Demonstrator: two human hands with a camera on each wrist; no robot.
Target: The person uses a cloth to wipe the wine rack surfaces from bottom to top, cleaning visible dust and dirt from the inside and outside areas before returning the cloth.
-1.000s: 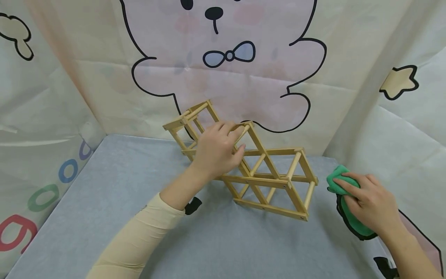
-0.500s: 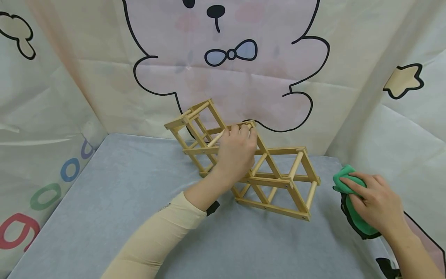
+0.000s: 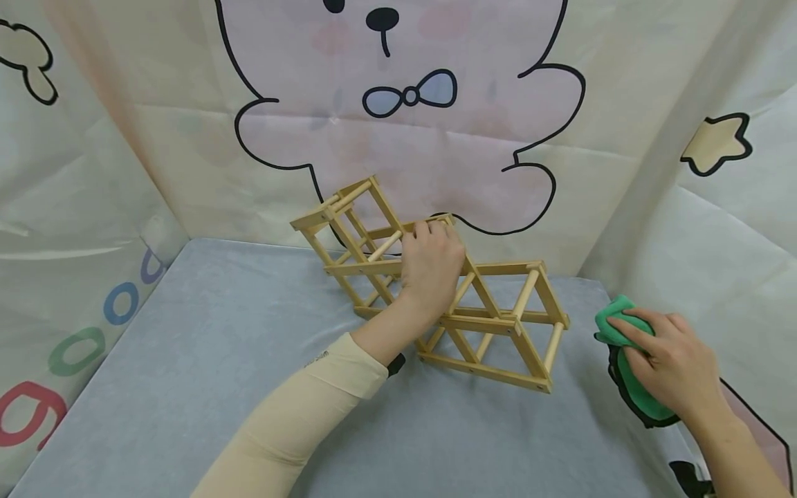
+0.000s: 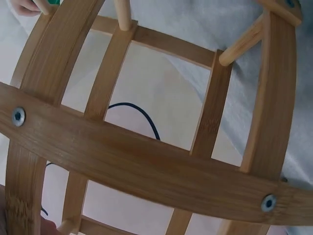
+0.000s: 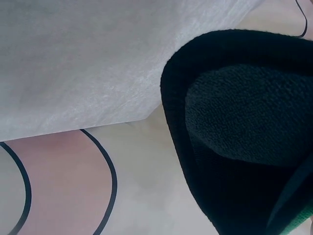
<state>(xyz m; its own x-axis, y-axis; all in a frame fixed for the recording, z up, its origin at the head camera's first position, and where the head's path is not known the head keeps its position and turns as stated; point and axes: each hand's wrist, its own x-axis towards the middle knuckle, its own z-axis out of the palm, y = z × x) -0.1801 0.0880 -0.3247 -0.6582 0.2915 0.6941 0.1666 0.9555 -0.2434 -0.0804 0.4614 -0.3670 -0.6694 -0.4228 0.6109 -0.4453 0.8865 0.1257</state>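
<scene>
A pale wooden wine rack (image 3: 479, 324), made of crossed flat slats joined by round dowels, stands slantwise on the cloth-covered table. My left hand (image 3: 432, 266) grips the rack's upper middle, fingers curled over the dowel near the top; the hand hides part of the slats. Close up in the left wrist view, a slat (image 4: 142, 161) with metal screws crosses the frame. Off to the right, my right hand (image 3: 675, 360) holds a bunched green cloth (image 3: 623, 321) with black edging. Its loose end hangs below the fingers, and it looks dark in the right wrist view (image 5: 244, 107).
A light blue-grey cover (image 3: 249, 346) lies over the table. Behind it and at both sides hang pale fabric walls with printed drawings, including a bow tie (image 3: 436, 90) and a star (image 3: 716, 145). The right hand is beside the table's right edge.
My left hand has moved right along the rack to its upper middle, and its fingers now curl over there. The rack stays in place. My right hand has shifted slightly right with the cloth.
</scene>
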